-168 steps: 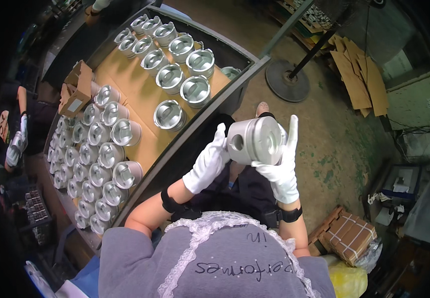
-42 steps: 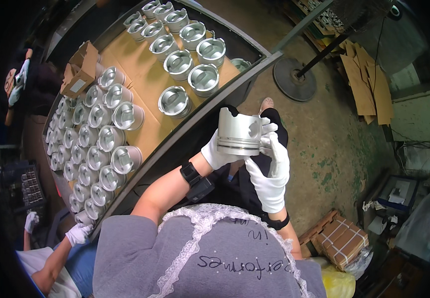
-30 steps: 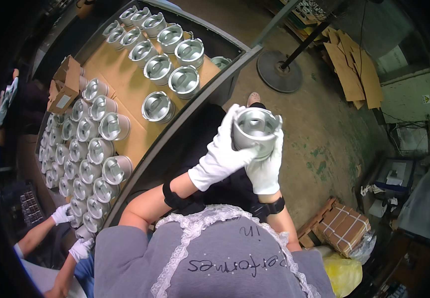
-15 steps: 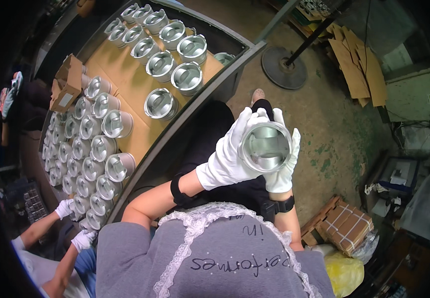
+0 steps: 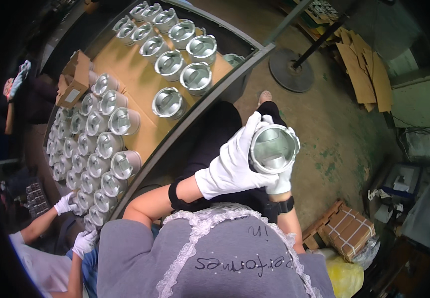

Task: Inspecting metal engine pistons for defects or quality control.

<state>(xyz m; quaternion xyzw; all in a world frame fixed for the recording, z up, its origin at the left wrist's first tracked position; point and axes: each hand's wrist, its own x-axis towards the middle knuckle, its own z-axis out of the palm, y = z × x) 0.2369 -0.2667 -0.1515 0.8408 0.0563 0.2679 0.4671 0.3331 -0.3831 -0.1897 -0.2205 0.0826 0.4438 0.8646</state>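
A silvery metal piston (image 5: pixel 274 149) is held up in front of my body, its hollow, ribbed inside turned toward me. My left hand (image 5: pixel 231 168), in a white glove, is closed around its left side, with the thumb along the lower rim. Behind and below the piston is my right hand (image 5: pixel 280 184), also gloved in white, holding it from the underside. The piston hides most of the right hand's fingers. Black bands circle both of my wrists.
At left, a cardboard-covered table (image 5: pixel 143 99) with a dark metal edge (image 5: pixel 195 111) bears many pistons (image 5: pixel 169 103) and an open carton (image 5: pixel 74 82). A co-worker's gloved hands (image 5: pixel 84 242) are at its near end. A round stand base (image 5: pixel 291 70) and strapped boxes (image 5: pixel 349 231) stand right.
The piston has tilted and shifted slightly right in my hands. My right fingers, which showed along its right side, are now mostly hidden behind it. The view has shifted slightly.
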